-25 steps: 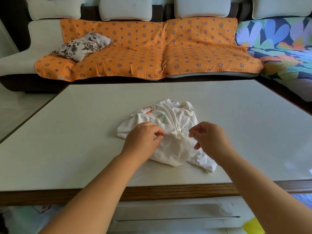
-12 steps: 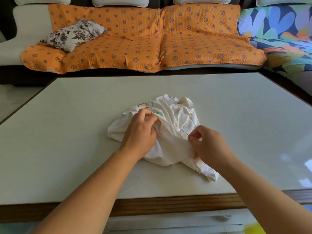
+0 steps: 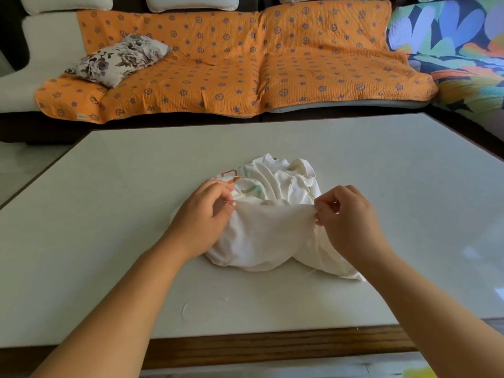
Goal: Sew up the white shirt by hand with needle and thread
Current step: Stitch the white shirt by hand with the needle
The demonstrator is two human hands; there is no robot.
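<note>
A crumpled white shirt (image 3: 270, 230) with a coloured print lies in the middle of the pale table (image 3: 109, 214). My left hand (image 3: 204, 216) pinches a fold of the shirt at its left side. My right hand (image 3: 346, 222) pinches the same fold at its right end, and a thin needle (image 3: 311, 194) sticks up from between its fingertips. The cloth is stretched between the two hands. A loose bit of white thread (image 3: 186, 309) lies on the table near the front edge.
Behind the table stands a sofa under an orange patterned cover (image 3: 231, 64), with a flowered cushion (image 3: 120, 60) at the left and a multicoloured cover (image 3: 458, 50) at the right. The table's wooden front edge (image 3: 272, 347) runs close to me.
Both hands have drawn apart and pulled the shirt's fold taut between them. The right hand moved to the right with the needle. The camera has shifted slightly.
</note>
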